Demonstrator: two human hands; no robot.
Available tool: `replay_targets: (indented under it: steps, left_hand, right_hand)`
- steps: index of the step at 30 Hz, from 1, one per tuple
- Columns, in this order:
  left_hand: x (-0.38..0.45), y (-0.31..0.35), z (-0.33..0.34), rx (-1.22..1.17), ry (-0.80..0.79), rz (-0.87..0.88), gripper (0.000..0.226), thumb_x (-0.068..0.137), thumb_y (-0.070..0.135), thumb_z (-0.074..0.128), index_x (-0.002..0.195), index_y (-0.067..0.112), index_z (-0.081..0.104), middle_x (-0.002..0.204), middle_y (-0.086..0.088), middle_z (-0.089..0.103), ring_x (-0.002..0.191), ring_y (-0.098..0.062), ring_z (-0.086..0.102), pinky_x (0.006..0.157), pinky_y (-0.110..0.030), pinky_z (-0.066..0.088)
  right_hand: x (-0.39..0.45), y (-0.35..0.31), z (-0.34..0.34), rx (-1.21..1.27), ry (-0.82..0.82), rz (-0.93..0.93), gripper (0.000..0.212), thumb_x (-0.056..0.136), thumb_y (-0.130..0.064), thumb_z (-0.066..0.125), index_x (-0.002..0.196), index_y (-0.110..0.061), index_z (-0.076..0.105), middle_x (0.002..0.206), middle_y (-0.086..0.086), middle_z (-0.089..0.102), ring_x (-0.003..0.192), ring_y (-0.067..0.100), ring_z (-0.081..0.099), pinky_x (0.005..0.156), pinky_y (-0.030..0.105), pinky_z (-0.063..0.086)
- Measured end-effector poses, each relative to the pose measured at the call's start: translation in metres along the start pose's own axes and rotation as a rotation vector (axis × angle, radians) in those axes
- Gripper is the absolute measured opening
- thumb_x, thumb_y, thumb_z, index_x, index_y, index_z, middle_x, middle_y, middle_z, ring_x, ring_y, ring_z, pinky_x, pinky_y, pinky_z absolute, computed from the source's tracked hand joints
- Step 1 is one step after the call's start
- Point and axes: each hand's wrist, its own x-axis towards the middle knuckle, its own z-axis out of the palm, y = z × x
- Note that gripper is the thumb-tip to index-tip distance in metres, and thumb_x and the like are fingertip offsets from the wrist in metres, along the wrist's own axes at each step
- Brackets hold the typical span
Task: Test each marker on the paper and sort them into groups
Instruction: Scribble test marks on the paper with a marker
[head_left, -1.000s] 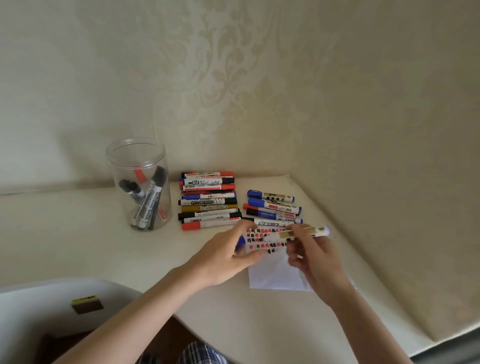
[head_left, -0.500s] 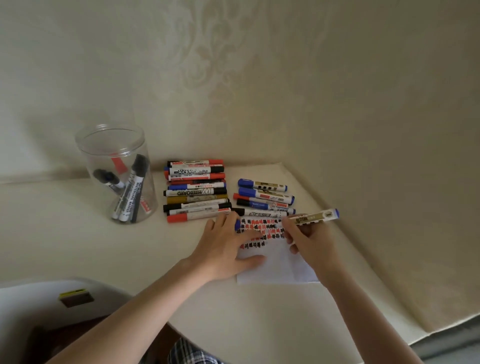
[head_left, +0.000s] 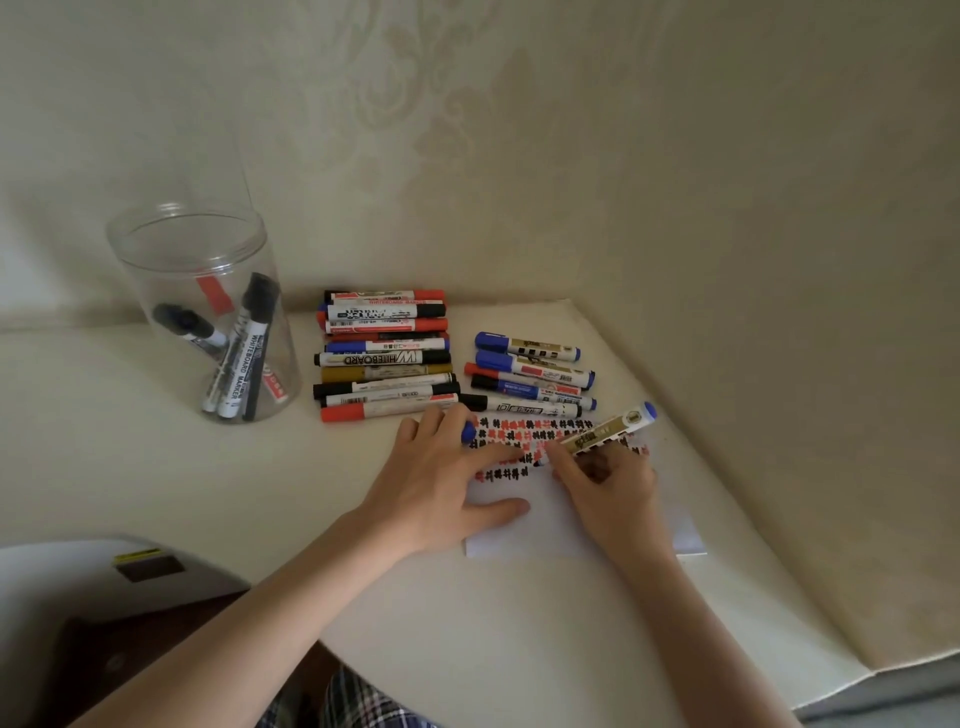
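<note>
My right hand (head_left: 608, 486) grips a white and gold marker (head_left: 608, 431) with a blue end, its tip down on the white paper (head_left: 524, 530), which is covered in rows of red and black test marks. My left hand (head_left: 441, 478) lies flat on the paper's left part and holds a blue cap (head_left: 468, 431) between its fingers. Behind the paper lie two groups: a stack of several markers (head_left: 384, 358) in red, black, blue and gold, and a smaller row of mostly blue markers (head_left: 530, 374).
A clear plastic jar (head_left: 202, 312) at the left holds several markers. The cream table (head_left: 156, 467) meets patterned walls at the back and right, forming a corner. A white chair part (head_left: 104, 566) shows at the lower left.
My right hand has lowered the marker so its tip now touches the paper. My left hand stayed on the paper with the cap. The camera view shifted slightly.
</note>
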Motion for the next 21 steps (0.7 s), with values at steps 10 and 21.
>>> replay_targets:
  steps: [10, 21]
  left_hand:
    - [0.0008, 0.0004, -0.0017, 0.016, -0.015, -0.007, 0.07, 0.076, 0.086, 0.025, 0.131, 0.051, 0.05, 0.117, 0.004, 0.039, 0.109, -0.018, 0.034, 0.085, -0.033, 0.03]
    - [0.0003, 0.0008, -0.002, 0.014, -0.01, -0.013, 0.072, 0.075, 0.086, 0.023, 0.131, 0.05, 0.05, 0.12, 0.003, 0.04, 0.11, -0.017, 0.033, 0.084, -0.032, 0.028]
  right_hand:
    - [0.0013, 0.0016, 0.0031, -0.071, 0.0, -0.066, 0.025, 0.081, -0.046, 0.072, 0.072, -0.023, 0.067, 0.067, -0.014, 0.067, 0.061, 0.0, 0.062, 0.054, 0.018, 0.047]
    - [0.0022, 0.006, 0.0059, -0.071, 0.021, -0.094, 0.03, 0.081, -0.043, 0.073, 0.079, -0.014, 0.071, 0.07, -0.009, 0.07, 0.064, 0.008, 0.065, 0.058, 0.03, 0.054]
